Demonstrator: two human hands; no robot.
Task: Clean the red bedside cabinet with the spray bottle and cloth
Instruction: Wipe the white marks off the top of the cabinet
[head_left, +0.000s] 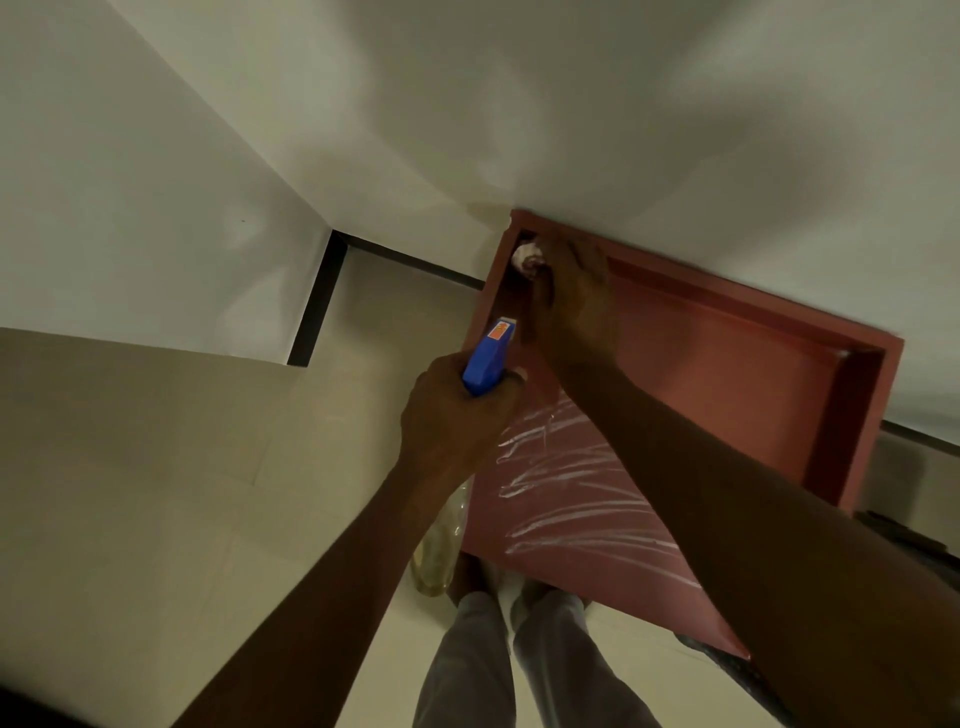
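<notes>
Against the white wall (571, 104) stands the red bedside cabinet (727, 374), its flat top ringed by a raised lip along the back and both sides. White streaks (571, 493) cross the near half of the top; the far half looks plain red. Pale floor tiles (156, 493) spread to the left, and a dark skirting strip (317, 301) runs along the foot of the wall into the corner.

My right hand (569, 291) reaches to the far left corner of the top, fingers closed around a bunched pale cloth (527, 255) pressed into that corner. My left hand (457, 415) is wrapped tight around the neck of the spray bottle (488, 358), held just beside the cabinet's left edge, its blue head pointing toward the cloth. The two hands are near each other but not touching.

Most of the cloth is hidden under my fingers. The bottle's clear body (441, 540) hangs below my wrist and is dim and hard to read. My grey trouser legs (519, 665) show at the bottom; my feet are shadowed. Something dark (904, 535) lies at the cabinet's right side, too blurred to tell.
</notes>
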